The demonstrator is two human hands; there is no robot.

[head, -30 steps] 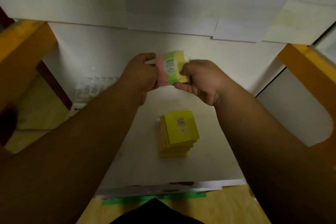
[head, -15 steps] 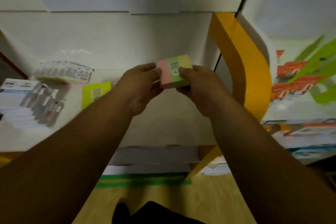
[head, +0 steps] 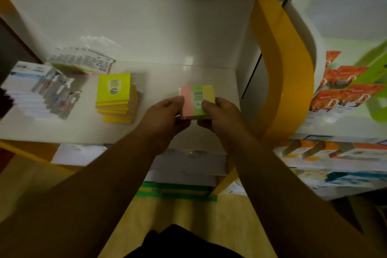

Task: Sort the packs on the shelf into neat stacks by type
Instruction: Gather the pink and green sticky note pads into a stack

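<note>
Both hands hold a striped pack [head: 196, 100] with pink, green and yellow bands, marked 2209, low over the right part of the white shelf [head: 167, 73]. My left hand [head: 165, 117] grips its pink side and my right hand [head: 219, 115] its yellow side. Whether the pack touches the shelf I cannot tell. A stack of yellow packs [head: 116, 98], marked 2207, stands on the shelf to the left. Behind it lies a fan of clear-wrapped packs [head: 83, 63] with printed labels.
A pile of white and blue carded items [head: 39, 92] fills the shelf's left end. An orange curved upright [head: 287, 81] borders the shelf on the right. Beyond it are orange boxes [head: 343, 94]. More white packs lie on the lower shelf [head: 184, 165].
The view has swung right and down, so the yellow stack now shows at the left. Both hands have lowered the striped pack toward the shelf and kept hold of it.
</note>
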